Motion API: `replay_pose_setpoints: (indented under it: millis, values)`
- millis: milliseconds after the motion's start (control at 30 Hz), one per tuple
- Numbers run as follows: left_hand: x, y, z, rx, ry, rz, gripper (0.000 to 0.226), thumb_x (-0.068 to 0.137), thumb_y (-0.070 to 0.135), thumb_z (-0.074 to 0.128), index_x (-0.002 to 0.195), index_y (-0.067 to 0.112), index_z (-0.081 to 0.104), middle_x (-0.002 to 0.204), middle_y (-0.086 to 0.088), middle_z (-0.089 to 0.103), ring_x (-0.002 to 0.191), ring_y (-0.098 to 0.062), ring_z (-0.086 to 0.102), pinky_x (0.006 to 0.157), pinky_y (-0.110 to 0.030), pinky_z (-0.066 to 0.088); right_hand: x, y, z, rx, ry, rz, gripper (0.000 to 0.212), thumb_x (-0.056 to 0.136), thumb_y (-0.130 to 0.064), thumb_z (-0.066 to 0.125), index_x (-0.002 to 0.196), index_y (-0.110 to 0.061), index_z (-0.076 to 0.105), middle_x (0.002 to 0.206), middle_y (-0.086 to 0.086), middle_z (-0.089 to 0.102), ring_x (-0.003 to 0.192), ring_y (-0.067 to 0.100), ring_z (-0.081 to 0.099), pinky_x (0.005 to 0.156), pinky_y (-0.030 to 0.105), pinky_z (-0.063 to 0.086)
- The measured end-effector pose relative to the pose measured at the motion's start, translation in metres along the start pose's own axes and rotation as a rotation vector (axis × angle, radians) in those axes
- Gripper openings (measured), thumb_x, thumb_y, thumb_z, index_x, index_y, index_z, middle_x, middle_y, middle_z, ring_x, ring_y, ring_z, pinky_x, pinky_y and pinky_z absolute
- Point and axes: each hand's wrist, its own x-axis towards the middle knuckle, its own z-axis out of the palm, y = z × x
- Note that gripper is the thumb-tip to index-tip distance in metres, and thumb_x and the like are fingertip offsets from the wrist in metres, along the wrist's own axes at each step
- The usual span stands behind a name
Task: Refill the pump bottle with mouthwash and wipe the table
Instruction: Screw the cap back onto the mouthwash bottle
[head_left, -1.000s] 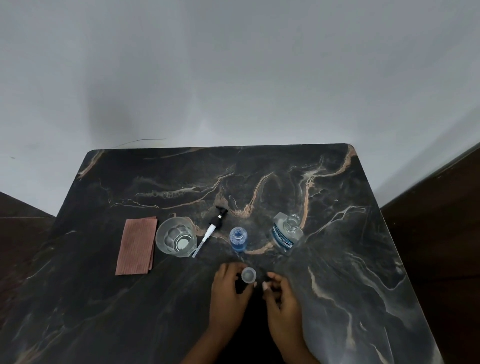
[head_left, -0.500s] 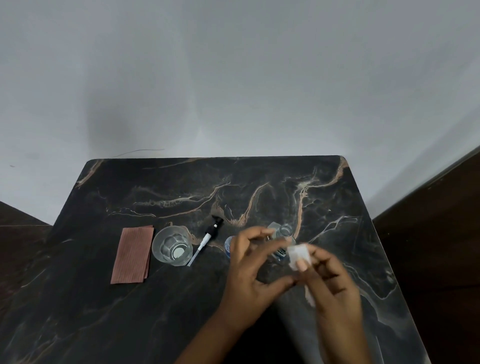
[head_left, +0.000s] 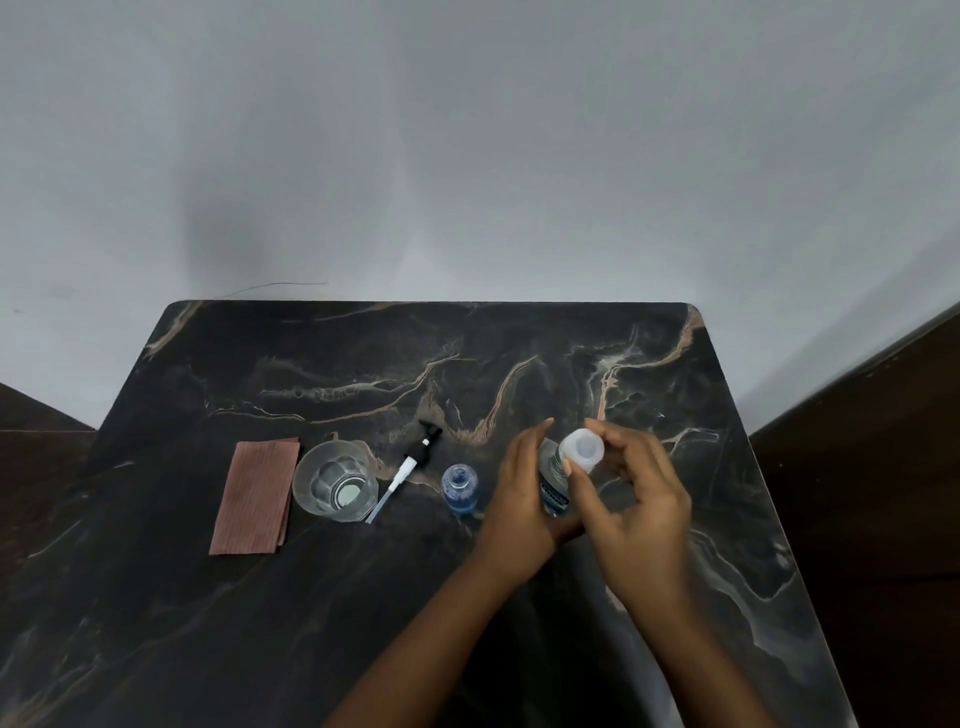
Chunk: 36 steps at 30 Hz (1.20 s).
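**Cap held above the mouthwash bottle**

A person stands at a dark marble table (head_left: 260, 623) and works with both hands near its middle right. The left hand (head_left: 519, 499) curls around the side of the clear mouthwash bottle (head_left: 551, 483), which stands on the table, its blue label showing between the fingers. The right hand (head_left: 639, 514) pinches a white cap (head_left: 583, 448) between thumb and fingertips, at about twelve o'clock from the palm and right over the mouth of the bottle; whether the cap touches the bottle's neck cannot be told.

Just beside the left hand, at nine o'clock from it, stands the small pump bottle (head_left: 459, 487), open at the top, with blue liquid inside. At about ten o'clock from that bottle lies the pump head (head_left: 410, 467), its black nozzle pointing away from the person and its white tube pointing back toward them. Farther toward nine o'clock stands a clear glass (head_left: 335, 480), and just beyond it lies a folded reddish-brown cloth (head_left: 254, 496), flat on the table.
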Motion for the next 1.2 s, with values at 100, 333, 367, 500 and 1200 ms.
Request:
replay_pose_setpoints:
  millis: [100, 333, 367, 500, 1200]
  values:
    - [0.001, -0.005, 0.005, -0.004, 0.023, -0.053, 0.080, 0.073, 0.042, 0.071, 0.142, 0.021, 0.038, 0.138, 0.003, 0.048, 0.129, -0.011, 0.048, 0.105, -0.039, 0.045, 0.000, 0.004, 0.002, -0.025, -0.011, -0.006, 0.037, 0.082, -0.011, 0.075, 0.116, -0.018, 0.065, 0.110, -0.010, 0.061, 0.103, 0.004, 0.062, 0.085, 0.013, 0.048]
    - [-0.004, 0.003, 0.007, -0.009, 0.031, -0.090, 0.073, 0.074, 0.035, 0.068, 0.140, 0.024, 0.040, 0.135, 0.008, 0.053, 0.125, -0.009, 0.053, 0.102, -0.041, 0.047, -0.002, 0.004, 0.003, -0.041, -0.028, -0.005, 0.038, 0.081, -0.009, 0.076, 0.116, -0.018, 0.067, 0.109, -0.008, 0.061, 0.103, 0.003, 0.061, 0.085, 0.012, 0.046]
    - [-0.004, 0.009, 0.004, -0.013, 0.033, -0.084, 0.073, 0.074, 0.036, 0.068, 0.141, 0.027, 0.038, 0.134, 0.010, 0.054, 0.124, -0.008, 0.054, 0.102, -0.040, 0.048, -0.001, 0.000, 0.001, -0.036, -0.024, -0.016, 0.037, 0.081, -0.009, 0.076, 0.116, -0.017, 0.067, 0.109, -0.008, 0.061, 0.103, 0.003, 0.061, 0.085, 0.011, 0.046]
    - [-0.004, 0.043, -0.015, -0.032, 0.032, -0.018, 0.075, 0.072, 0.042, 0.073, 0.135, 0.041, 0.031, 0.128, 0.019, 0.054, 0.117, -0.005, 0.058, 0.094, -0.030, 0.053, 0.011, -0.032, -0.011, 0.068, 0.016, -0.058, 0.036, 0.082, -0.013, 0.076, 0.115, -0.022, 0.064, 0.108, -0.013, 0.065, 0.103, 0.005, 0.063, 0.085, 0.012, 0.046]
    - [-0.026, 0.204, -0.103, -0.073, 0.505, 0.249, 0.087, 0.060, 0.045, 0.083, 0.136, 0.020, 0.049, 0.123, -0.001, 0.062, 0.114, -0.019, 0.062, 0.095, -0.042, 0.054, 0.077, -0.218, -0.050, 0.777, -0.387, 0.037, 0.024, 0.097, -0.016, 0.056, 0.119, -0.017, 0.066, 0.114, 0.004, 0.072, 0.105, 0.016, 0.069, 0.078, 0.019, 0.053]
